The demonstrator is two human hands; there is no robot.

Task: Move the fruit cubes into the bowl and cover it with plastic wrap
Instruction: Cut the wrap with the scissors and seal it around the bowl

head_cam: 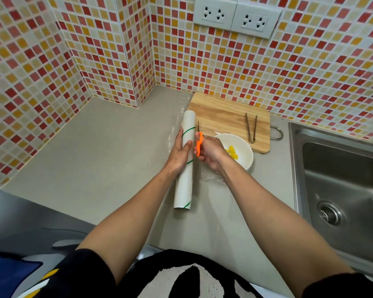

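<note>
The left hand (pixel 179 150) pins the long white roll of plastic wrap (pixel 185 160) to the grey counter (pixel 108 147). The right hand (pixel 209 152) grips orange-handled scissors (pixel 199 141), seemingly cutting film; next, a clean snip along the roll. The round white bowl (pixel 242 157) holds yellow fruit cubes (pixel 232 152).

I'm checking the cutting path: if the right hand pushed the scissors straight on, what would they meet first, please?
Probably the cutting board: the right hand points the scissors away alongside the wrap roll; depth is unclear.
</note>
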